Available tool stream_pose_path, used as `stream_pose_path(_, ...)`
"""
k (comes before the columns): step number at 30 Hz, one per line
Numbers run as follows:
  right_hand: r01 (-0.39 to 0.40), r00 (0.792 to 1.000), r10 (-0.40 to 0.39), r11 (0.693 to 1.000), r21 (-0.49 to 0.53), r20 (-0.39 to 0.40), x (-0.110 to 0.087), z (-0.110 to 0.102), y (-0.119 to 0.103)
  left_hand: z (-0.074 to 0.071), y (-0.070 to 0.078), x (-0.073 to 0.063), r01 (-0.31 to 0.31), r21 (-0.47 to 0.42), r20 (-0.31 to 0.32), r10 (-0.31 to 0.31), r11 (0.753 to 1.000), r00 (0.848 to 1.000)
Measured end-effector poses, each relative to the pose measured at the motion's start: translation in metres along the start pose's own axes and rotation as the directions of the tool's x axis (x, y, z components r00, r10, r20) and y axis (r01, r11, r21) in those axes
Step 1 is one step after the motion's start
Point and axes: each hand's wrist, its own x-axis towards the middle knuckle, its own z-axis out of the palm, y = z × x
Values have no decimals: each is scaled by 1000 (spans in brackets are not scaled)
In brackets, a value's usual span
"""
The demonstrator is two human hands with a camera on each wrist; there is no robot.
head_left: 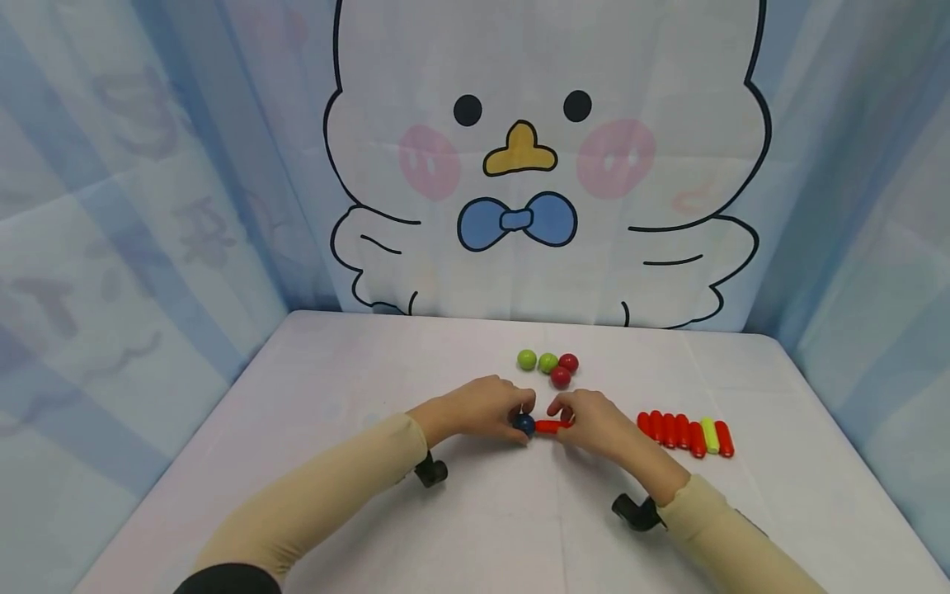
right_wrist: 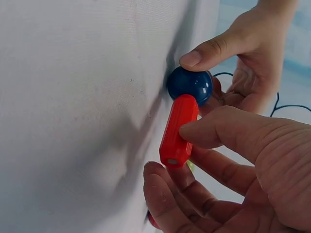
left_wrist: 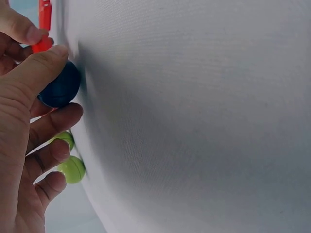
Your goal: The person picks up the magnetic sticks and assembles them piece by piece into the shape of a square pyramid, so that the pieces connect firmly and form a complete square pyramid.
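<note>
A dark blue ball (head_left: 524, 425) lies between the thumb and fingers of my left hand (head_left: 490, 409), which pinches it close to the white tabletop. From the right, my right hand (head_left: 596, 423) holds a red rod (right_wrist: 179, 131) between thumb and fingers. In the right wrist view the rod's far end touches the blue ball (right_wrist: 189, 86), and a small grey disc shows on its near end. The left wrist view shows the ball (left_wrist: 62, 87) under my left thumb, partly covered by it.
Beyond my hands sit two green balls (head_left: 547, 363) and two dark red balls (head_left: 560, 378). To the right lies a row of several red rods (head_left: 670, 431) with one yellow-green rod (head_left: 710, 436) among them. A printed curtain (head_left: 519, 272) hangs behind the table (head_left: 386, 355).
</note>
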Motion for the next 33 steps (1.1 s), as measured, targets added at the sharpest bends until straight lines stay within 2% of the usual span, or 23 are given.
stream_pose_path(8,-12,1000,12,1000,6,17,0,-7,-1,-2,-4,-2,12,21,7,-12,1000,1000)
stream_pose_path(18,0,999,0,1000,-2,-33,7,-15,1,-5,-8,-8,58,12,27,-59,998,998)
stream_pose_path(21,-26,998,27,1000,9,-52,10,-16,3,-5,-11,-10,59,18,26,-60,998,998)
stream_pose_path(27,-129,991,129,992,-7,-47,19,-14,13,-3,-12,-10,65,19,30,-65,998,997)
stream_pose_path(33,-149,985,148,989,-2,-85,23,-14,18,-3,-10,-11,76,15,29,-77,997,997)
